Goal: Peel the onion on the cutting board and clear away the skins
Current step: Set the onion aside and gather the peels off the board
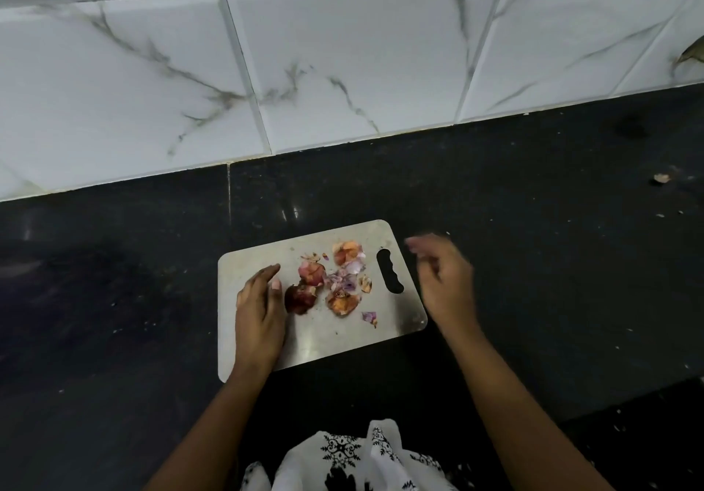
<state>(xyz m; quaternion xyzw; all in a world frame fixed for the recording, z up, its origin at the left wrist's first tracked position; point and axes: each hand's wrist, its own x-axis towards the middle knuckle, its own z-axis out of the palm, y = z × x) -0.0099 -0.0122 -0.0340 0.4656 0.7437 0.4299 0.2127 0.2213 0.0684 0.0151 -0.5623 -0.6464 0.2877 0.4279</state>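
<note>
A steel cutting board (335, 342) lies on the black counter with several onion skins (343, 281) scattered over its middle, orange, pink and purple. A dark red piece (299, 298) lies just right of my left hand (259, 308), which rests flat on the board's left part, fingers straight, thumb near that piece. My right hand (442, 277) hovers blurred beside the board's right end, past the handle slot (389, 270), fingers loosely spread and holding nothing. No whole onion shows.
The black stone counter (533, 243) runs to a white marble-patterned tile wall (343, 52). A small skin scrap (661, 177) and crumbs lie at the far right. A patterned white garment (354, 456) hangs at the bottom edge.
</note>
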